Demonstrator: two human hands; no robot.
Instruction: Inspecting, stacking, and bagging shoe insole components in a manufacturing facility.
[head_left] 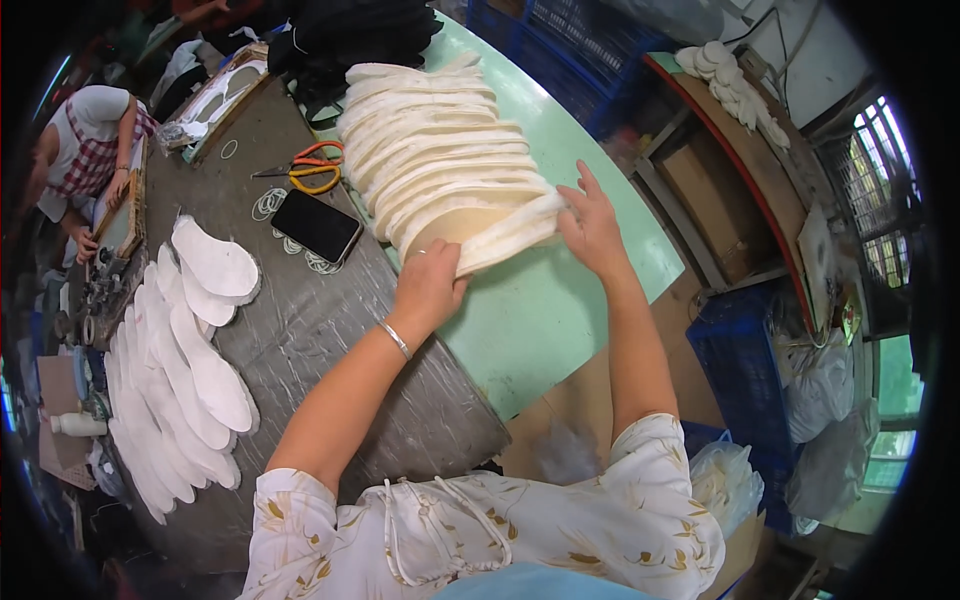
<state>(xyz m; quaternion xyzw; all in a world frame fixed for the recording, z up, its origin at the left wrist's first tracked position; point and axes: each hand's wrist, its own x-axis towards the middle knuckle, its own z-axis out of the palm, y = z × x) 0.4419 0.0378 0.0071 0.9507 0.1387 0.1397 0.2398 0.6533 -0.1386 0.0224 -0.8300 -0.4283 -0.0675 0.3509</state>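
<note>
A long row of cream, fleecy insoles [440, 150] leans in overlapping layers on the green tabletop. At its near end, my left hand [428, 288] is closed on the left end of the nearest insoles [508, 232], fingers over the top edge. My right hand [592, 220] grips the right end of those same insoles between thumb and fingers, with some fingers raised. Both palms are partly hidden, so how many insoles are held cannot be made out. A bracelet circles my left wrist.
Left of the row lie a black phone [318, 226], orange-handled scissors [314, 168] and rubber bands [268, 204] on a grey-covered table [300, 350]. White insoles [190, 370] fan out there. Another person [100, 140] works at far left. Blue crates [740, 350] stand at right.
</note>
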